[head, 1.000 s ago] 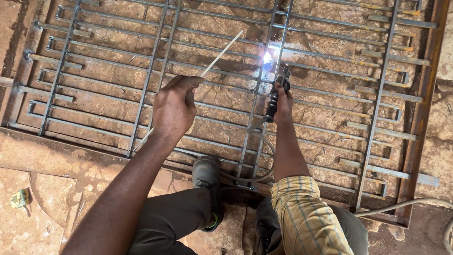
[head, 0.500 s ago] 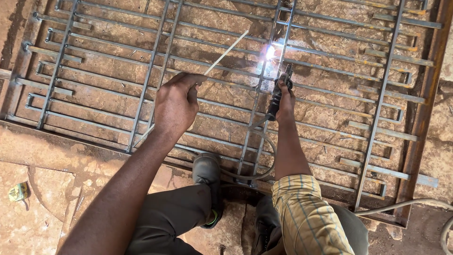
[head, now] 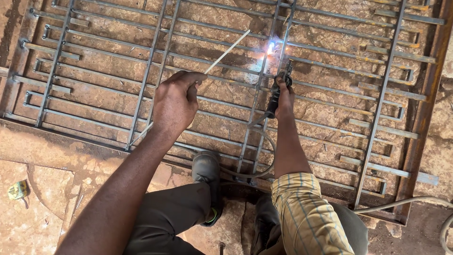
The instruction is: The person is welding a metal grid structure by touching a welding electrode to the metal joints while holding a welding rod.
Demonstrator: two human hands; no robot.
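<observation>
Head view, looking down on a steel grille that lies flat on reddish, rough ground and fills the upper two thirds of the frame. The grille is built of long horizontal flat bars crossed by paired vertical bars, with a rusted outer frame member running down the right edge.

Left hand: centre-left of the frame, above the grille. Its fingers are closed on a thin welding rod, a pale straight stick that runs diagonally up and right from the fingertips toward the arc. A second thin length shows below the wrist, slanting down to the lower left; whether it is the same rod cannot be told.

Right hand: centre of the frame, fingers wrapped around the dark handle of an electrode holder. The holder points upward, its head just below a bright blue-white arc at a joint of the paired vertical bars, upper centre. A grey cable leaves the handle's lower end and loops down toward the bottom of the grille.

Lower frame: a dark shoe rests at the grille's lower edge, between the two forearms. The right forearm emerges from a rolled yellow checked sleeve. A small yellow-green scrap lies on the ground at far lower left. A pale hose or cable curves along the lower right corner.
</observation>
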